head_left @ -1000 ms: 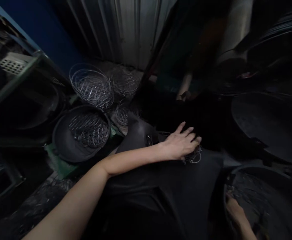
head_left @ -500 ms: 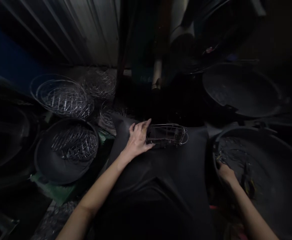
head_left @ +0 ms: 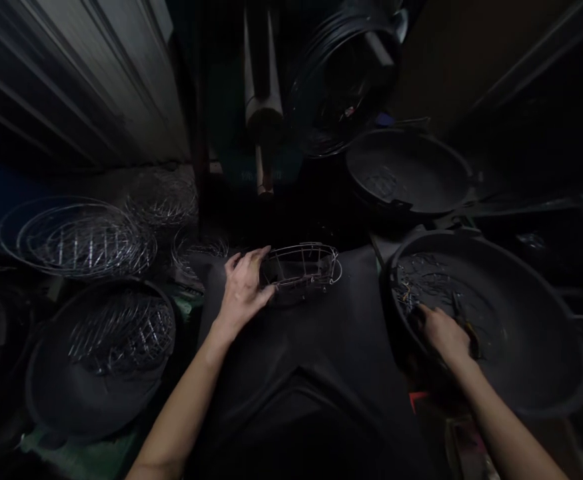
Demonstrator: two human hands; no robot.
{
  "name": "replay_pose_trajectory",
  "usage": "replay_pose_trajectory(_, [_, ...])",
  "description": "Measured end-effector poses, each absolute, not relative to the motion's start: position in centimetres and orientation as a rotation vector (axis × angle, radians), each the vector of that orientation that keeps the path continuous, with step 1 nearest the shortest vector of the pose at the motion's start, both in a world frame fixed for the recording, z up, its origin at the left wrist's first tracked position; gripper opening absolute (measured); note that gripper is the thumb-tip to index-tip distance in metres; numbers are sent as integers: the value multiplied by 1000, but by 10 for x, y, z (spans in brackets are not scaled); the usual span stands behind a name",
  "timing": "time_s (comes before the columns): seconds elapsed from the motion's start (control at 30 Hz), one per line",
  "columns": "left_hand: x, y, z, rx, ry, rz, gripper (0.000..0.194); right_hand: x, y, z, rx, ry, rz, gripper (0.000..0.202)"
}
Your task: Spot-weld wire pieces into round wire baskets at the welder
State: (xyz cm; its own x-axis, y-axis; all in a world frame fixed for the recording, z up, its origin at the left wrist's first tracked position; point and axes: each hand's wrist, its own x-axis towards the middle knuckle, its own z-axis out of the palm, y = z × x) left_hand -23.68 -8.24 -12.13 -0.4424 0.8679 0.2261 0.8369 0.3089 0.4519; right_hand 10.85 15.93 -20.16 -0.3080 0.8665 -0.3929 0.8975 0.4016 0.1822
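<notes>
My left hand [head_left: 247, 283] grips the left end of a small wire frame [head_left: 305, 263], thumb low and fingers over its top. The frame rests on dark cloth [head_left: 291, 347] over the lap. My right hand [head_left: 444, 333] reaches into the left side of a large dark pan [head_left: 531, 353], among small wire pieces [head_left: 411, 283]. Its fingertips are hidden in shadow, so what they hold, if anything, cannot be made out. Pliers [head_left: 464, 317] with yellowish handles lie in the pan just beyond that hand.
A round pan [head_left: 96, 407] with wire grids stands at the left, below stacked wire rings [head_left: 81, 240]. Another pan [head_left: 421, 167] is at the back right, near a wire coil [head_left: 321, 87]. A pipe [head_left: 262, 87] hangs at the top centre.
The view has turned to the right, so most things appear further left. My left hand still holds the wire frame; my right hand reaches slightly deeper into the pan.
</notes>
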Motion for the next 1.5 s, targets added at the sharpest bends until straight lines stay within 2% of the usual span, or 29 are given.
replay_pose_trajectory(0.1, [-235,-82,-113,1602,2523,797,56,105,156,-194,1352,2360,92,41])
replay_pose_trajectory(0.17, [-233,-82,-110,1598,2536,784,55,101,156,-181,1399,2401,54,35])
replay_pose_trajectory(0.23, [-231,-80,-106,1627,2531,765,54,90,154,-161,1645,2385,-116,26])
replay_pose_trajectory(0.3, [-233,-75,-102,1688,2507,746,54,68,145,-136,1951,2377,-464,22])
replay_pose_trajectory(0.37, [-236,-67,-99,1755,2488,741,55,34,129,-110,2051,2435,-1063,23])
replay_pose_trajectory(0.43, [-240,-60,-96,1803,2482,733,58,-6,109,-90,1779,2446,-1728,35])
replay_pose_trajectory(0.47, [-241,-57,-95,1816,2486,722,58,-27,100,-84,1604,2411,-1934,41])
replay_pose_trajectory(0.53, [-243,-52,-94,1835,2490,691,57,-66,87,-80,1354,2370,-2128,46])
replay_pose_trajectory(0.67, [-247,-51,-95,1825,2520,691,54,-116,80,-95,1254,2527,-2063,39])
replay_pose_trajectory(0.9, [-264,-55,-101,1744,2532,780,52,-143,75,-109,1194,2656,-2050,34])
replay_pose_trajectory(1.1, [-275,-54,-103,1780,2519,804,55,-159,75,-107,1218,2841,-1801,35])
replay_pose_trajectory(1.5, [-287,-46,-110,1809,2648,884,54,-178,75,-104,1299,2860,-2024,30])
